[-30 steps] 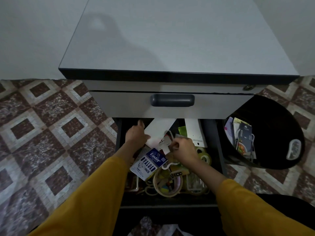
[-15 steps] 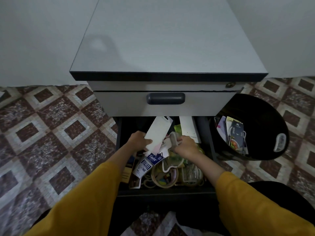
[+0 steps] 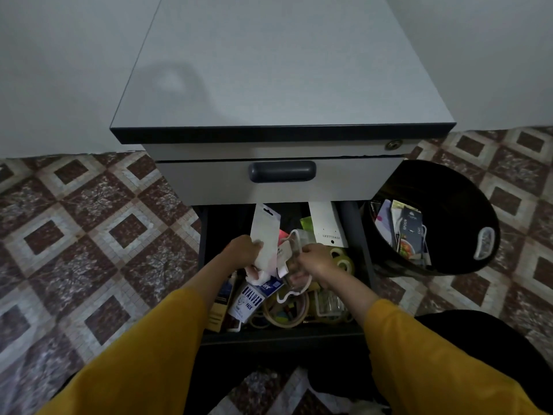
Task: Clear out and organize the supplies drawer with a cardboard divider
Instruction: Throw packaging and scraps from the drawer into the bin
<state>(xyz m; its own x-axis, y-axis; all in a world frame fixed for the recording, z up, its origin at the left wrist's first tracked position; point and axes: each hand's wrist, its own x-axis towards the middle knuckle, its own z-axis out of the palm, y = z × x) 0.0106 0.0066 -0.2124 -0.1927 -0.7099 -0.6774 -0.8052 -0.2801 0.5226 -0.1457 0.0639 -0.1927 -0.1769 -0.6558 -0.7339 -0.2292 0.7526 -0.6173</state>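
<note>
Step in hand: clearing out. The drawer (image 3: 281, 336) stands open and full.

- Front of drawer: a wooden hoop (image 3: 285, 313) and a blue-and-white pack (image 3: 248, 304) lie in the clutter, the pack at the drawer's left.
- Mid drawer: the left hand (image 3: 244, 251) is clamped on a white card (image 3: 264, 235), which is tilted up off the pile. The right hand (image 3: 317, 262) is curled round what looks like a clear pouch (image 3: 294, 250) with a white cord. The two items touch or overlap; I cannot tell which.
- Tape rolls (image 3: 342, 260) sit just right of the right hand, inside the drawer.
- Back of drawer: a long white tag (image 3: 327, 226) leans at the right rear.
- Right of drawer, on the floor: a black bin (image 3: 449, 205) with packets in it.
- No cardboard divider shows.

Judgement: early in the task, most contents not yet out. The next move calls for lifting both items free without the cord snagging neighbours, then deciding between bin and keep pile.
</note>
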